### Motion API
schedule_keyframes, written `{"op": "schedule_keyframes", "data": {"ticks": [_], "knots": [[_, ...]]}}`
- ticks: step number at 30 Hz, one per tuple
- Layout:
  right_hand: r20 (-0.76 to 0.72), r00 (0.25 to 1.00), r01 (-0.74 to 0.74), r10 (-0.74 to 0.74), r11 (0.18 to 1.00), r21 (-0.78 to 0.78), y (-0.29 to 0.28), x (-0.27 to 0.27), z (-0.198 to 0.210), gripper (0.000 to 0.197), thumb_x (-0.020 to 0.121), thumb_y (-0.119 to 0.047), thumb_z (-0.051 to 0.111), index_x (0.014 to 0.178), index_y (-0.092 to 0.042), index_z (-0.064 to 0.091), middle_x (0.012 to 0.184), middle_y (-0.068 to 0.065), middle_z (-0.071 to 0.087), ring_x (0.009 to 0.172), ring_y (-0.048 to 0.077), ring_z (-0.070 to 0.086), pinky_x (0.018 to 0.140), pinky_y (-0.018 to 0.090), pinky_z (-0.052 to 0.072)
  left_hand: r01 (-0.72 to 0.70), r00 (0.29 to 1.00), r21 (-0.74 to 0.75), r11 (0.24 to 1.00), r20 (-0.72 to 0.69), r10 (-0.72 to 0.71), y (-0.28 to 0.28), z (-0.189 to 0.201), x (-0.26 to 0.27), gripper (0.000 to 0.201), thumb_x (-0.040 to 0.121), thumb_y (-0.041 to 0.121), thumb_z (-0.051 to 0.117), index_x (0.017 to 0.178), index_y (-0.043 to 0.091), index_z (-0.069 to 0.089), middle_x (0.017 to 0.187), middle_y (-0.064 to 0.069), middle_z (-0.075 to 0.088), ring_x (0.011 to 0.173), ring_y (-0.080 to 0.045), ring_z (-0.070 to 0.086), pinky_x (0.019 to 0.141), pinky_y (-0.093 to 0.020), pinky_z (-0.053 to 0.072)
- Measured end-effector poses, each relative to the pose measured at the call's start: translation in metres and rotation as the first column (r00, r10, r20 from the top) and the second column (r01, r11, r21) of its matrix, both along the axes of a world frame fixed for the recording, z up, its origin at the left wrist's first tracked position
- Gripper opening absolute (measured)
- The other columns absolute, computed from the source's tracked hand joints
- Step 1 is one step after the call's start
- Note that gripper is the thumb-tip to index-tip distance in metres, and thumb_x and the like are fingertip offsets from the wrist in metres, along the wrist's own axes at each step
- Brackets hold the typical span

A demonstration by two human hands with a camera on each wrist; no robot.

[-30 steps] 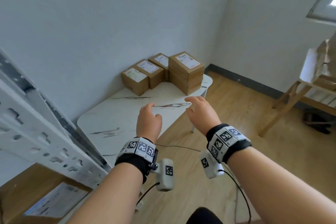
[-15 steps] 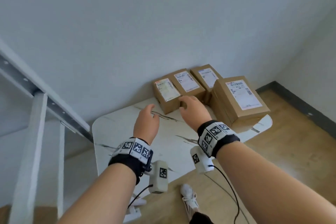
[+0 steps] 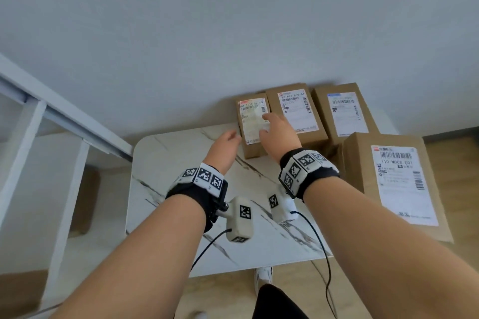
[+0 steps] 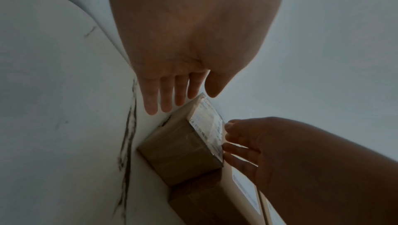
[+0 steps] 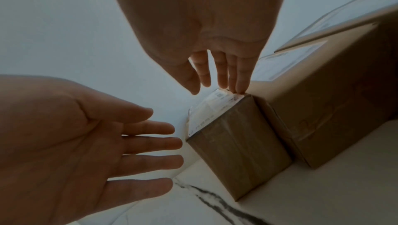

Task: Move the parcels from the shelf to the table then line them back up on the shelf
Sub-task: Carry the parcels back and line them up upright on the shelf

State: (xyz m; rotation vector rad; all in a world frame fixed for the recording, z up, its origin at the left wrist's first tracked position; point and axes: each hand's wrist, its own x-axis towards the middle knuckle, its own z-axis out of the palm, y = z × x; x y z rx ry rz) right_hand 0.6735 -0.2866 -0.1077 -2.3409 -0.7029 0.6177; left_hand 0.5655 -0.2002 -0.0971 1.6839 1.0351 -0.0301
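Several brown cardboard parcels with white labels stand on the marble table point(image 3: 181, 189) against the wall. The leftmost parcel point(image 3: 250, 125) is small. My left hand point(image 3: 228, 141) is open with straight fingers just off that parcel's left side point(image 4: 178, 153). My right hand point(image 3: 274, 127) is open over its top, with fingertips point(image 5: 239, 89) touching the right edge of its label point(image 5: 213, 108). Beside it sit a second parcel point(image 3: 295, 111) and a third point(image 3: 344, 111). A taller stack of parcels point(image 3: 399, 181) stands nearer on the right.
The white metal shelf frame point(image 3: 51, 116) stands to the left of the table, with a brown parcel point(image 3: 85, 202) on a lower level. Wood floor and my shoe point(image 3: 263, 276) show below the table's front edge. Cables hang from both wrist cameras.
My view has swung down toward the table and I have stepped closer. Both hands have reached forward to the leftmost parcel; the right one now touches its top.
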Motion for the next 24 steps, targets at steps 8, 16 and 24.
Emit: {"op": "schedule_keyframes", "data": {"ticks": [8, 16, 24], "knots": [[0.041, 0.999, 0.005, -0.004, 1.0, -0.012, 0.012, 0.005, -0.012, 0.048, 0.092, -0.007, 0.044, 0.14, -0.012, 0.044, 0.134, 0.013, 0.05, 0.116, 0.028, 0.052, 0.096, 0.039, 0.048, 0.014, 1.0, -0.023, 1.0, -0.014, -0.014, -0.005, -0.001, 0.005, 0.04, 0.102, 0.018, 0.039, 0.141, 0.013, 0.048, 0.138, -0.007, 0.055, 0.128, -0.022, 0.049, 0.111, -0.042, 0.038], [-0.003, 0.997, -0.074, 0.074, 0.995, -0.07, 0.019, -0.012, -0.01, 0.038, 0.094, -0.012, 0.044, 0.132, -0.012, 0.049, 0.117, 0.01, 0.063, 0.102, 0.027, 0.061, 0.083, 0.037, 0.053, -0.171, 0.984, -0.012, 0.985, -0.059, 0.17, -0.007, -0.009, -0.027, 0.018, 0.098, 0.017, 0.046, 0.086, 0.016, 0.06, 0.096, -0.013, 0.069, 0.087, -0.03, 0.065, 0.09, -0.046, 0.054], [-0.179, 0.96, -0.236, 0.217, 0.968, -0.09, 0.022, -0.045, -0.02, 0.029, 0.099, -0.022, 0.043, 0.122, -0.015, 0.059, 0.109, 0.005, 0.066, 0.089, 0.018, 0.061, 0.072, 0.029, 0.051, -0.241, 0.958, 0.024, 0.97, -0.155, 0.241, -0.004, -0.03, -0.075, 0.026, 0.098, 0.039, 0.047, 0.089, 0.016, 0.056, 0.093, -0.01, 0.069, 0.083, -0.03, 0.067, 0.084, -0.047, 0.057]]}}
